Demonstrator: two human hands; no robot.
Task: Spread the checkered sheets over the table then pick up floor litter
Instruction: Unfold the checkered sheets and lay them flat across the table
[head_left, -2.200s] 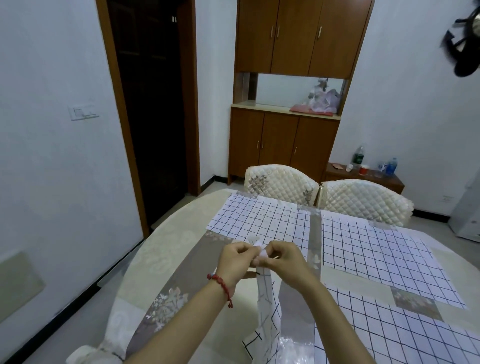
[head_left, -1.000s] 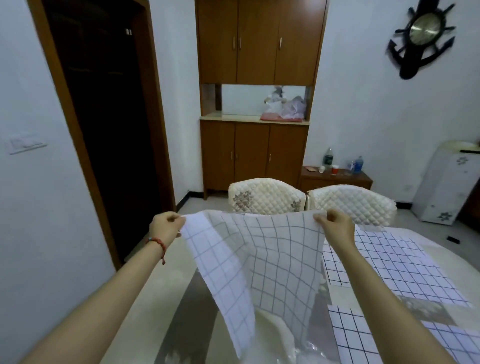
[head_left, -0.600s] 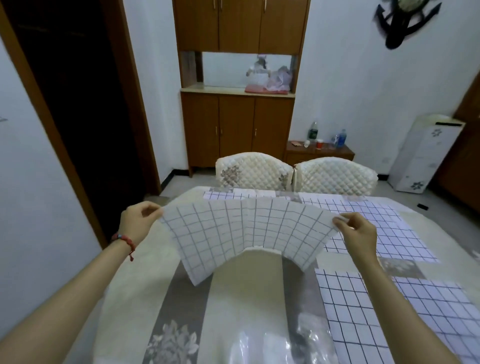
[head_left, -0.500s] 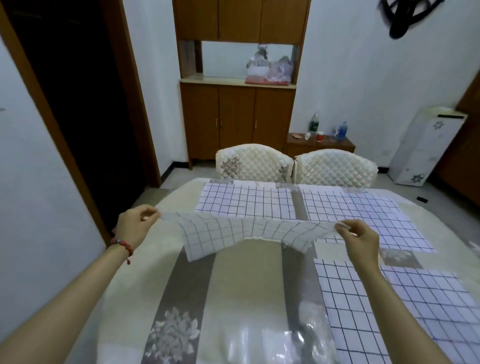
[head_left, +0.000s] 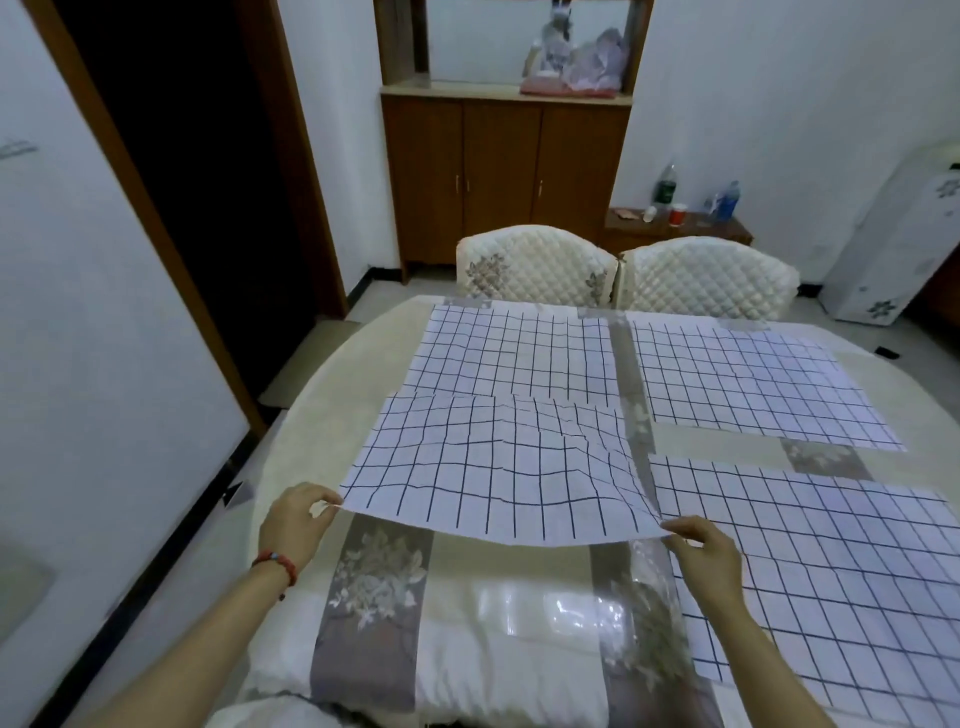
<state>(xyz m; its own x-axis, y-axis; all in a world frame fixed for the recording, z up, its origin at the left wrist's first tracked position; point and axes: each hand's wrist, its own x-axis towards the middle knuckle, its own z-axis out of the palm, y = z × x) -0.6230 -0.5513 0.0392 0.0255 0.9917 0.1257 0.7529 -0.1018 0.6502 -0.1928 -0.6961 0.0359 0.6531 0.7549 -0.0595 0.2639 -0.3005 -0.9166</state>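
A white checkered sheet (head_left: 498, 467) with dark grid lines lies rumpled over the near-left part of the round table (head_left: 322, 384). My left hand (head_left: 293, 525) pinches its near-left corner and my right hand (head_left: 704, 558) pinches its near-right corner, the near edge lifted slightly off the cloth. Three more checkered sheets lie flat: far left (head_left: 514, 353), far right (head_left: 748, 384) and near right (head_left: 831, 561). No floor litter is clear apart from a small dark object (head_left: 522, 351) is not seen; a small dark item (head_left: 940, 352) lies on the floor at right.
Two quilted cream chairs (head_left: 535, 270) (head_left: 706, 278) stand at the table's far side. Behind them is a wooden cabinet (head_left: 504, 171) and a low stand with bottles (head_left: 675, 223). A dark doorway (head_left: 197, 182) opens at left; a white appliance (head_left: 898, 234) leans at right.
Both hands have lowered the spread sheet from mid-air onto the table and drawn its held edge toward me; the sheet now rests mostly flat.
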